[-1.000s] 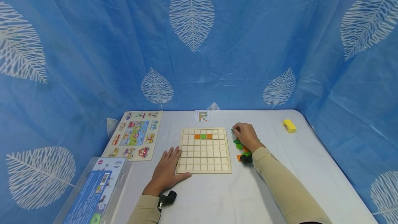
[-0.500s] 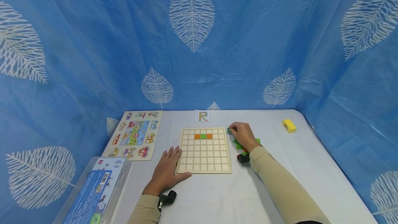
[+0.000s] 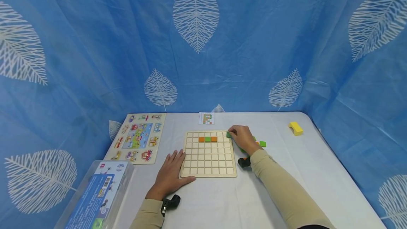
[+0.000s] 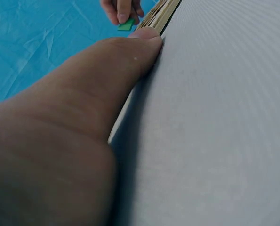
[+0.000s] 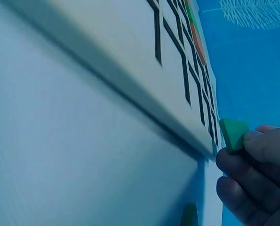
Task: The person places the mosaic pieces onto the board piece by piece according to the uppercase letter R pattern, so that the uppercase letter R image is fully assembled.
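My right hand (image 3: 242, 138) pinches a small green tile (image 5: 233, 134) between thumb and fingertips, over the right rim of the wooden grid board (image 3: 208, 160). Its other fingers curl beneath, as the right wrist view shows. Near the top of the board, two orange tiles (image 3: 201, 139) flank a green tile (image 3: 208, 139) in one row. My left hand (image 3: 170, 172) lies spread along the board's left side, with its thumb (image 4: 125, 52) at the front corner. Loose green and orange tiles (image 3: 262, 144) lie beside the board, partly hidden by my right hand and wrist.
A small printed pattern card (image 3: 206, 118) lies behind the board. At the left are a vehicle picture puzzle (image 3: 160, 121) and a plastic case (image 3: 122, 183). A yellow arch block (image 3: 296, 128) sits at the back right. Blue curtains enclose the table.
My right hand has moved left from the loose tiles to the board's upper right edge, carrying the green tile. More of the loose tiles at its right show now. My left hand stays put.
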A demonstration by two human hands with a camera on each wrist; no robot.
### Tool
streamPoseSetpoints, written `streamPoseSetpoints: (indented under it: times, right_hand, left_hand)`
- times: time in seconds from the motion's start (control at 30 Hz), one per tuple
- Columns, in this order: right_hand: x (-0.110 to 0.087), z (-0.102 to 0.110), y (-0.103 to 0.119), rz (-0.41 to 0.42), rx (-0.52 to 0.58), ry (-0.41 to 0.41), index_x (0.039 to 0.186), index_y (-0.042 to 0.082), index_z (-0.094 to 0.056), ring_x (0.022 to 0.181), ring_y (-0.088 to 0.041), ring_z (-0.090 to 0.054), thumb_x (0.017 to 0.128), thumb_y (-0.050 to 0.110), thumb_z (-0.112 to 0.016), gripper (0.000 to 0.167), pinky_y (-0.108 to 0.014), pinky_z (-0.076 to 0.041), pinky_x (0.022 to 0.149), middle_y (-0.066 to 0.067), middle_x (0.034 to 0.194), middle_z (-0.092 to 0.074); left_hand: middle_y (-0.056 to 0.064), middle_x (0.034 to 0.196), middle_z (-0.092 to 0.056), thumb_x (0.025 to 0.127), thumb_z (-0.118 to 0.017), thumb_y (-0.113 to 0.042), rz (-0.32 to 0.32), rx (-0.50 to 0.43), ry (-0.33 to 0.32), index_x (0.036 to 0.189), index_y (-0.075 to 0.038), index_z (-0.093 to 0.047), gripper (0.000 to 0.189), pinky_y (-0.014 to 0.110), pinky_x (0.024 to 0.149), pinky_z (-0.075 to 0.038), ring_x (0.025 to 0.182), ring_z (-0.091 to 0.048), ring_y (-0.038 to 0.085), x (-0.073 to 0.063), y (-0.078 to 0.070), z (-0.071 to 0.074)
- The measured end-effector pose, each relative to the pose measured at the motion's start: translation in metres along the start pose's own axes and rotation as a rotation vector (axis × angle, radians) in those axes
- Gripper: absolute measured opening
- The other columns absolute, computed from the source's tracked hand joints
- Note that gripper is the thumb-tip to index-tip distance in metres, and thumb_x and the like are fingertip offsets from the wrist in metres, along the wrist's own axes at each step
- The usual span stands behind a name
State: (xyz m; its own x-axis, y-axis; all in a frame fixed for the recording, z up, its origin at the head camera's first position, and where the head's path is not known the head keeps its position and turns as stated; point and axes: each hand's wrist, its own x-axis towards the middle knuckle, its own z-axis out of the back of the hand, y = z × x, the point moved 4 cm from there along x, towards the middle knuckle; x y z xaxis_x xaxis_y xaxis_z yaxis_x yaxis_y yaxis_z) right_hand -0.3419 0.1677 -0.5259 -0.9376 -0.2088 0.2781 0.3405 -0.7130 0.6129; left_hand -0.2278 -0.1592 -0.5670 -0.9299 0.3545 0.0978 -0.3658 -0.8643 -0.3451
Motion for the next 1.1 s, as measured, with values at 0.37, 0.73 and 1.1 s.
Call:
streamPoseSetpoints:
  times: [0.37, 0.73, 1.1]
  right_hand:
    - [0.002, -0.010, 0.012, 0.033, 0.012, 0.036, 0.109, 0.003, -0.079, 0.090, -0.023, -0.071, 0.100, 0.001, -0.072, 0.011, -0.040, -0.061, 0.078, -0.009, 0.101, -0.076]
    - [0.003, -0.022, 0.026, 0.088, 0.033, 0.074, 0.109, 0.003, -0.079, 0.093, -0.024, -0.073, 0.101, 0.001, -0.071, 0.012, -0.038, -0.061, 0.080, -0.010, 0.104, -0.076]
    - [0.001, -0.029, 0.032, 0.080, -0.010, 0.050, 0.106, 0.003, -0.080, 0.087, -0.021, -0.072, 0.099, -0.001, -0.072, 0.011, -0.036, -0.061, 0.077, -0.009, 0.099, -0.076]
  left_hand:
    - [0.009, 0.169, -0.032, 0.083, -0.068, -0.081, 0.003, 0.017, 0.000, 0.163, -0.005, -0.039, 0.114, 0.047, 0.128, -0.013, 0.157, -0.021, 0.031, 0.001, 0.000, 0.000]
    - [0.011, 0.168, -0.033, 0.083, -0.069, -0.081, -0.009, 0.002, -0.013, 0.162, -0.004, -0.040, 0.114, 0.050, 0.127, -0.015, 0.156, -0.023, 0.033, 0.000, -0.001, 0.002]
    - [0.012, 0.168, -0.034, 0.083, -0.069, -0.080, -0.014, 0.000, -0.017, 0.162, -0.003, -0.040, 0.114, 0.051, 0.127, -0.016, 0.156, -0.024, 0.034, 0.001, -0.001, 0.002]
